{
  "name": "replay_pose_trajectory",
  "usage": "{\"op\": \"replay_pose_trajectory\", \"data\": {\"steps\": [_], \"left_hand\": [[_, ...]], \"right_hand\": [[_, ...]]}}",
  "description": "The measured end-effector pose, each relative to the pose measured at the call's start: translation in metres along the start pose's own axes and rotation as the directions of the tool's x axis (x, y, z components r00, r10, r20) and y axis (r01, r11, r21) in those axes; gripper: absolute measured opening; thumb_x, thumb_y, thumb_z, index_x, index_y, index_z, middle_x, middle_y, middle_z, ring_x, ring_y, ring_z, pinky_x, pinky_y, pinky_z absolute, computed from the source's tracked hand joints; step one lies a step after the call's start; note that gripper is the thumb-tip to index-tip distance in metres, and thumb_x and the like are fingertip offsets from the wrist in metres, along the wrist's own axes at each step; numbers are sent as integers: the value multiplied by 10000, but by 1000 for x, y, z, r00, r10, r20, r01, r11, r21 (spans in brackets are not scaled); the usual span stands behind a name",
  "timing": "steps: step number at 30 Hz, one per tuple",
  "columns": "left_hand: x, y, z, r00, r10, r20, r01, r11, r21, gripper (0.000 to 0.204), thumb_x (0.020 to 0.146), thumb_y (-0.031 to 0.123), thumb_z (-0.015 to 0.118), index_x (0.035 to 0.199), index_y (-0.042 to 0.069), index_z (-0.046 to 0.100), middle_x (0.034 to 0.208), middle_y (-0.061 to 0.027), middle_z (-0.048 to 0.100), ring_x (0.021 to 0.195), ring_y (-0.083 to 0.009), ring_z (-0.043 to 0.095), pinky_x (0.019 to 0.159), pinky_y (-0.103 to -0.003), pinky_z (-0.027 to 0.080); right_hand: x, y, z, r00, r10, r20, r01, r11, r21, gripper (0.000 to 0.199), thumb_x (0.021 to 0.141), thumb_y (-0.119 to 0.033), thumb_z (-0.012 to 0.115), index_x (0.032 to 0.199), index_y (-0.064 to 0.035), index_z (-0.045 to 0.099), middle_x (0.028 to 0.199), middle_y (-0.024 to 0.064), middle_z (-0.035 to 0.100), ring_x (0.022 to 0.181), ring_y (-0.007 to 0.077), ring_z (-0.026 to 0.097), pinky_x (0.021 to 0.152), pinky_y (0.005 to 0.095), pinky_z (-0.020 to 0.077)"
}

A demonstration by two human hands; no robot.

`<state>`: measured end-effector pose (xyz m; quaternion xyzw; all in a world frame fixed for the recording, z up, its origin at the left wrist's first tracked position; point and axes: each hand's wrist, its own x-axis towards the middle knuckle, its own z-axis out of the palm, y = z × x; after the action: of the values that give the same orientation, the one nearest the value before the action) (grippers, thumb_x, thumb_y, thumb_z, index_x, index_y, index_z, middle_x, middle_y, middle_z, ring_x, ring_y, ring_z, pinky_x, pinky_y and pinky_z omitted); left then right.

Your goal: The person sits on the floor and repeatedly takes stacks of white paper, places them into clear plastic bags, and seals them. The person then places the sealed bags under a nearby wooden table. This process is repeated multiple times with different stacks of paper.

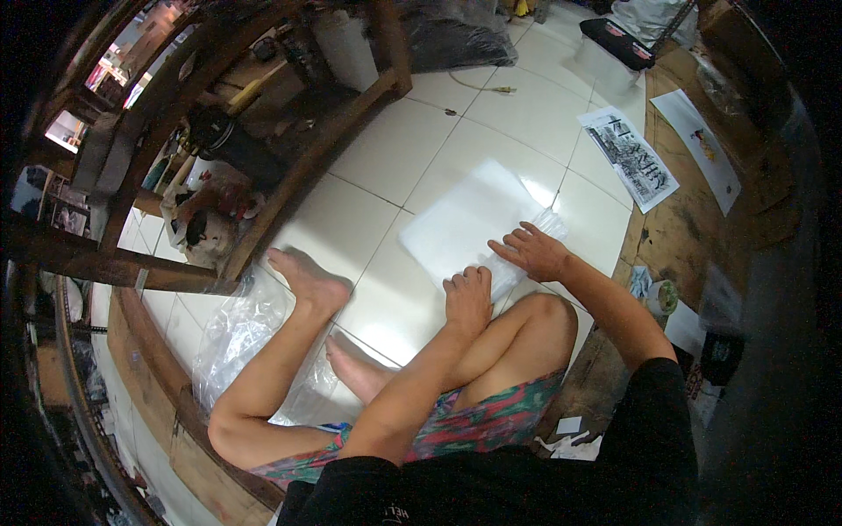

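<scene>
1. View: one only, from a camera worn on the person's head, looking steeply down.
2. Facing: toward the white tiled floor (395, 149) ahead of the seated person; legs and forearms enter from the lower edge.
3. Nearness: close to the left hand (467, 301) and right hand (535, 252), which sit near the picture's middle; the shelf (289, 175) at the left and the printed sheet (633, 158) at the upper right lie farther out.
4. Lens: wide fisheye; tile lines and shelf edges bend toward a dark round rim.
5. Shared ground: none to compare, as no second view is present.
</scene>
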<state>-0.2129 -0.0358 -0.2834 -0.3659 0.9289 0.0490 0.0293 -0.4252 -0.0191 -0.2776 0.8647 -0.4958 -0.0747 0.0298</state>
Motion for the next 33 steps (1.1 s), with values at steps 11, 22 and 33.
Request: {"op": "replay_pose_trajectory", "data": {"steps": [11, 22, 33], "left_hand": [[18, -23, 27, 992, 122, -39, -122, 993, 8, 379, 784, 186, 658, 1068, 10, 478, 859, -101, 611, 768, -229, 633, 655, -345, 521], [24, -24, 20, 998, 37, -47, -41, 995, -90, 537, 704, 226, 764, 1071, 4, 440, 901, -164, 603, 827, -333, 645, 686, -423, 548], [43, -53, -33, 979, 142, 149, -110, 973, -203, 417, 719, 160, 725, 1018, 14, 474, 877, -181, 648, 837, -343, 664, 715, -439, 542]], "right_hand": [[11, -4, -6, 998, -30, 56, 27, 997, 68, 638, 857, -151, 514, 1442, -74, 272, 1053, 107, 550, 984, 259, 550, 927, 414, 427], [14, 6, 13, 999, 31, -32, -23, 971, 238, 686, 815, -159, 588, 1423, -47, 291, 934, 110, 588, 863, 292, 584, 759, 397, 498], [14, -5, -9, 985, 165, -43, -147, 947, 286, 789, 757, -181, 669, 1432, -47, 283, 952, 135, 601, 873, 286, 598, 770, 414, 489]]}}
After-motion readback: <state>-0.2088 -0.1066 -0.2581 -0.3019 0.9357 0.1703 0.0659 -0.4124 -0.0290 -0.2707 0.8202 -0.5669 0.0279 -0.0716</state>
